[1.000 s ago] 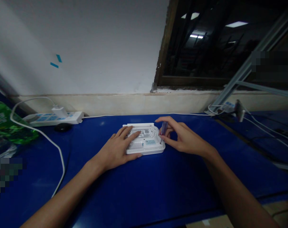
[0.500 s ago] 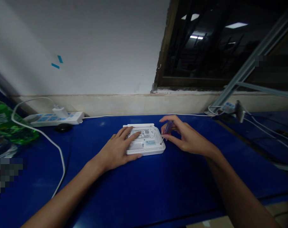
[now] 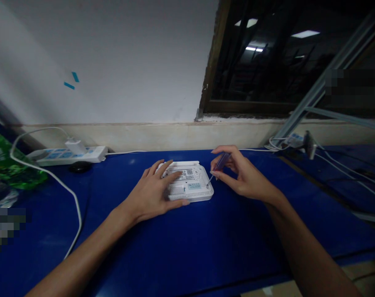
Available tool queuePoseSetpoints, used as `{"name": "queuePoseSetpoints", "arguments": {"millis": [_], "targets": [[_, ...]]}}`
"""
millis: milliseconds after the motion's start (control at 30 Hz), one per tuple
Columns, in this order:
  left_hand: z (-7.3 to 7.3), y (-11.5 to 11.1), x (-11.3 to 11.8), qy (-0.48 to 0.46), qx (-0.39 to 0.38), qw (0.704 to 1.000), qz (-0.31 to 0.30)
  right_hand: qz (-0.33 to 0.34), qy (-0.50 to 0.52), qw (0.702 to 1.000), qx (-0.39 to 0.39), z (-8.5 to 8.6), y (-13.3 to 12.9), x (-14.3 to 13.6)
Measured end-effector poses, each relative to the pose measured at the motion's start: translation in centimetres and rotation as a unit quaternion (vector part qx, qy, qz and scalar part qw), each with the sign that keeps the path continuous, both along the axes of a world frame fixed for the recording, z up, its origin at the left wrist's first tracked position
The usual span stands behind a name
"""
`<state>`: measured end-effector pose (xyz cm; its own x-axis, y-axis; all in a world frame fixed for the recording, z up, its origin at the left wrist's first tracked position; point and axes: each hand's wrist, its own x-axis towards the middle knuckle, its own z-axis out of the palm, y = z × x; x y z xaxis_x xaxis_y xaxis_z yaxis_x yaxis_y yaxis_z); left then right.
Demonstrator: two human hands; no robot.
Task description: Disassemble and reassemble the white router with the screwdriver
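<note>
A white Wi-Fi router (image 3: 198,194) lies upside down on the blue tabletop, its vented underside and printed labels facing up. My left hand (image 3: 153,189) rests across its left end, fingers spread over the top and thumb along the near edge. In my right hand (image 3: 237,173) is a screwdriver (image 3: 222,161) with a purple see-through handle, pinched between thumb and fingers. Its thin shaft slants down to the left, and the tip meets the router's right side near the near corner. Part of the handle is hidden by my fingers.
Behind on the left stands a white power strip (image 3: 97,154) with a charger (image 3: 76,146) and its cable (image 3: 72,198). A black mouse-like object (image 3: 80,166) sits in front of it. A green package (image 3: 23,169) lies far left. A metal frame (image 3: 311,93) rises at right.
My right hand and the screwdriver handle have shifted slightly up and right of the router, so more of the shaft shows. The left hand keeps its place on the router.
</note>
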<state>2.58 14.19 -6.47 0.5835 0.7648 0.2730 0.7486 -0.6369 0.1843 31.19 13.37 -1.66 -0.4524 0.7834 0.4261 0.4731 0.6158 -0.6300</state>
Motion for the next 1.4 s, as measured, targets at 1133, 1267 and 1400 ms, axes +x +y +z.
{"name": "queuePoseSetpoints", "arguments": {"millis": [1133, 1267, 1400], "targets": [[0.0, 8.2, 15.6, -0.015, -0.161, 0.966, -0.201, -0.065, 0.051, 0.988, -0.132, -1.9, 3.4, 9.0], [-0.5, 8.3, 15.5, -0.022, -0.17, 0.965, -0.201, -0.068, 0.055, 0.987, -0.135, -1.9, 3.5, 9.0], [-0.5, 8.4, 15.5, -0.023, -0.173, 0.965, -0.194, -0.064, 0.06, 0.986, -0.145, -1.9, 3.5, 9.0]]}}
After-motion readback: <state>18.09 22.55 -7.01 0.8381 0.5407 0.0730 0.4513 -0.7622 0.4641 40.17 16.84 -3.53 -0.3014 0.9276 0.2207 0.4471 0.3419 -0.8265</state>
